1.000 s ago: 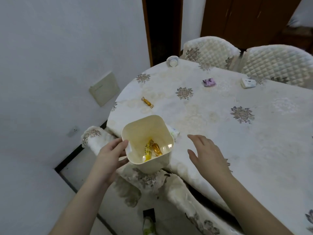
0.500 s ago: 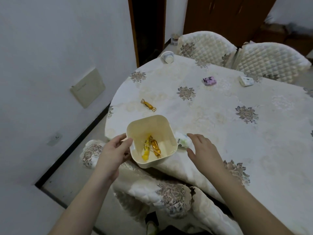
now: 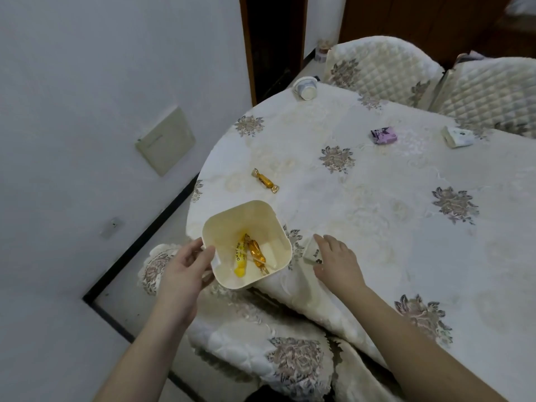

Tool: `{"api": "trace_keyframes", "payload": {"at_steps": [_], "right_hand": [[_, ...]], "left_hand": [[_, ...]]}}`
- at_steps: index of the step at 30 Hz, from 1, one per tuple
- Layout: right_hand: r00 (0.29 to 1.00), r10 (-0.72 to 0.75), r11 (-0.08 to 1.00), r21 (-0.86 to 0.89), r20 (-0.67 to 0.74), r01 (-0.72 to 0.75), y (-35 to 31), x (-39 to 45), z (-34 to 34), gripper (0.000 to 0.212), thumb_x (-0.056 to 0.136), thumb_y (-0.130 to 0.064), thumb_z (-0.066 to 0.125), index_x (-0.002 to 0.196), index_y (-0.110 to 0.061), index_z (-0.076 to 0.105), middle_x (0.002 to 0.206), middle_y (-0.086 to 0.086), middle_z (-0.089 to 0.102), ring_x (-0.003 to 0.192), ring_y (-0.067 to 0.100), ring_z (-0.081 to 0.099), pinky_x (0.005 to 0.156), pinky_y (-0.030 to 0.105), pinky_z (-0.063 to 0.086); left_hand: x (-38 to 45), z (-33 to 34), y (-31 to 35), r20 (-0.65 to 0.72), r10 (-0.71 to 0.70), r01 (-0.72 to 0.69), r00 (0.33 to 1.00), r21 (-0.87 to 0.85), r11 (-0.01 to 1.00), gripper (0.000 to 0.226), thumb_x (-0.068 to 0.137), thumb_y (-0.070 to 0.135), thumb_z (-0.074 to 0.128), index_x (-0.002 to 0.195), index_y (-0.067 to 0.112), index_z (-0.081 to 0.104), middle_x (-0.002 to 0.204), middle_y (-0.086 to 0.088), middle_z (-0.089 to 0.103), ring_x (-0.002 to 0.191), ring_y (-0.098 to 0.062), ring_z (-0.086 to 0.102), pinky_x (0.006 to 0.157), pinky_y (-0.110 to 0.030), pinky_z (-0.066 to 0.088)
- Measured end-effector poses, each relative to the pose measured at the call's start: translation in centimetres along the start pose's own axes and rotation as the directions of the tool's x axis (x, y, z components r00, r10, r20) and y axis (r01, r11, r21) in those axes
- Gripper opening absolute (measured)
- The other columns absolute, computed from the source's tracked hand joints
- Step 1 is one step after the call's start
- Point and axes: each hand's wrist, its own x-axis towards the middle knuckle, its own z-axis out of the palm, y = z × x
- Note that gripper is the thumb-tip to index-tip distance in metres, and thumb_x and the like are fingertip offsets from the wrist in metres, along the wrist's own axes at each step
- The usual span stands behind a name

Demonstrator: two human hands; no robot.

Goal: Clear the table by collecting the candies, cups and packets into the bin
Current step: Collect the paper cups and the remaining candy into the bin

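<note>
My left hand (image 3: 185, 268) grips the left rim of a cream square bin (image 3: 224, 227), held at the table's near-left edge. Inside the bin lie a yellow candy (image 3: 240, 258) and an orange candy (image 3: 256, 252). Just right of the bin, my right hand (image 3: 338, 261) covers a small white packet (image 3: 311, 253) on the tablecloth, with fingers over it and the thumb at its lower corner. On the table farther off are a gold-wrapped candy (image 3: 265, 181), a tipped white cup (image 3: 306, 87), a purple packet (image 3: 384, 135) and another white packet (image 3: 457, 136).
The round table (image 3: 377, 213) wears a cream floral cloth that hangs over its near edge. Quilted chairs stand at the far side (image 3: 380, 65) (image 3: 493, 85), and one is tucked below the bin (image 3: 261, 343). A white wall is close on the left.
The bin has risen and shifted up against the table edge. My right hand has moved left onto the white packet, which the bin hid a second ago.
</note>
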Motion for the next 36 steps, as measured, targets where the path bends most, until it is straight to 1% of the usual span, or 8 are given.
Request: {"api": "trace_keyframes", "payload": {"at_steps": [8,13,17,21,24,27,30,36], "right_hand": [[1.0,0.0,1.0,0.023,0.017,-0.001,2.5,2.0,2.0,0.073,0.085,-0.027,0.064,0.145,-0.022,0.023,0.13,0.007,0.049,0.106,0.028,0.053,0.083,0.037,0.045],[1.0,0.009,0.954,0.3,-0.026,0.0,1.5,2.5,-0.1,0.072,0.082,-0.03,0.069,0.142,-0.018,0.03,0.132,0.008,0.049,0.111,0.03,0.051,0.085,0.039,0.045],[0.987,-0.035,0.867,0.487,-0.157,0.108,-0.5,1.9,-4.4,0.066,0.077,-0.031,0.073,0.132,-0.023,0.036,0.121,-0.001,0.054,0.102,0.019,0.055,0.072,0.029,0.04],[0.952,-0.074,0.779,0.579,-0.296,0.24,-2.9,-0.1,-9.4,0.064,0.077,-0.036,0.073,0.13,-0.033,0.038,0.118,-0.013,0.046,0.097,-0.008,0.046,0.07,0.013,0.039],[0.913,-0.055,0.737,0.601,-0.405,0.31,-4.8,-2.3,-11.6,0.064,0.076,-0.035,0.075,0.131,-0.035,0.041,0.116,-0.018,0.046,0.103,-0.012,0.044,0.072,0.007,0.041],[0.873,-0.162,0.796,0.461,-0.461,0.391,-6.9,-3.9,-12.5,0.067,0.074,-0.031,0.077,0.133,-0.026,0.045,0.12,-0.01,0.052,0.103,-0.001,0.05,0.074,0.01,0.043],[0.848,-0.348,0.88,0.172,-0.399,0.442,-9.2,-4.7,-12.2,0.071,0.071,-0.029,0.08,0.133,-0.015,0.049,0.123,0.005,0.058,0.104,0.022,0.058,0.081,0.033,0.049],[0.863,-0.404,0.906,-0.002,-0.305,0.424,-12.7,-4.6,-11.9,0.077,0.067,-0.039,0.08,0.132,-0.019,0.046,0.118,0.001,0.061,0.102,0.023,0.059,0.081,0.039,0.047]], "left_hand": [[-0.3,-0.3,-1.0,-0.068,-0.025,0.026,0.997,0.021,0.999,0.025,0.097,0.014,0.061,0.121,0.017,0.068,0.091,-0.004,0.076,0.075,-0.013,0.072,0.07,-0.033,0.057],[-0.5,-0.4,-1.7,-0.074,-0.026,0.028,0.997,0.018,0.999,0.025,0.097,0.015,0.061,0.121,0.02,0.068,0.086,0.001,0.079,0.074,-0.011,0.074,0.065,-0.03,0.058],[-0.4,-0.4,-1.9,-0.063,-0.016,0.019,0.998,0.043,0.999,0.027,0.097,0.018,0.063,0.123,0.019,0.068,0.09,-0.002,0.079,0.077,-0.013,0.075,0.067,-0.03,0.058],[-0.1,-0.3,-1.5,-0.038,0.015,-0.014,0.999,0.046,0.999,0.023,0.097,0.018,0.063,0.119,0.023,0.069,0.092,-0.004,0.079,0.078,-0.013,0.076,0.062,-0.023,0.059],[0.1,-0.6,-1.2,-0.016,0.036,-0.035,0.999,0.059,0.998,0.028,0.096,0.018,0.063,0.125,0.02,0.067,0.097,-0.009,0.077,0.085,-0.019,0.076,0.069,-0.029,0.061],[0.5,-1.2,-1.1,0.001,0.06,-0.059,0.998,0.061,0.996,0.035,0.096,0.019,0.065,0.13,0.017,0.064,0.102,-0.017,0.074,0.087,-0.024,0.075,0.072,-0.035,0.063],[1.0,-1.8,-1.0,0.025,0.07,-0.072,0.997,0.051,0.996,0.036,0.094,0.02,0.067,0.13,0.018,0.064,0.108,-0.029,0.066,0.085,-0.025,0.071,0.075,-0.037,0.062],[1.6,-2.6,-0.2,0.038,0.07,-0.07,0.997,0.009,0.997,0.022,0.093,0.019,0.069,0.107,0.035,0.067,0.107,-0.024,0.069,0.073,-0.009,0.07,0.065,-0.024,0.059]]}}
